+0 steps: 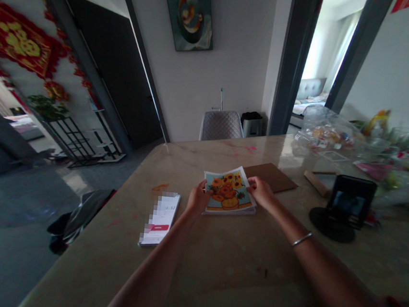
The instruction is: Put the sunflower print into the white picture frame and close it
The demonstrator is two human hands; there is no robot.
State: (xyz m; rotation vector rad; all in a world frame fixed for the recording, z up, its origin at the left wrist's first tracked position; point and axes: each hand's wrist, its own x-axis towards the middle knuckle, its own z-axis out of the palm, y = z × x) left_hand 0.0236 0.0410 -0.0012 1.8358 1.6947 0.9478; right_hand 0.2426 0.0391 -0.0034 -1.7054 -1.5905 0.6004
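A card with a sunflower picture (pixel 228 190) lies on top of a stack of white-edged sheets (pixel 235 213) on the marble-look table (pixel 214 280). The card is turned slightly against the stack. My left hand (pixel 198 199) grips its left edge, thumb near the picture. At its right edge, my right hand (pixel 259 191) holds the card between closed fingers; a silver bracelet is on that wrist. Behind the right hand lies a flat brown cardboard piece (pixel 272 176).
A phone with a lit screen (pixel 160 219) lies left of my left forearm. On the right are a black stand with a device (pixel 352 201), a small frame-like object (pixel 323 181) and clear plastic bags (pixel 333 132). A grey chair (pixel 222 125) stands beyond the table.
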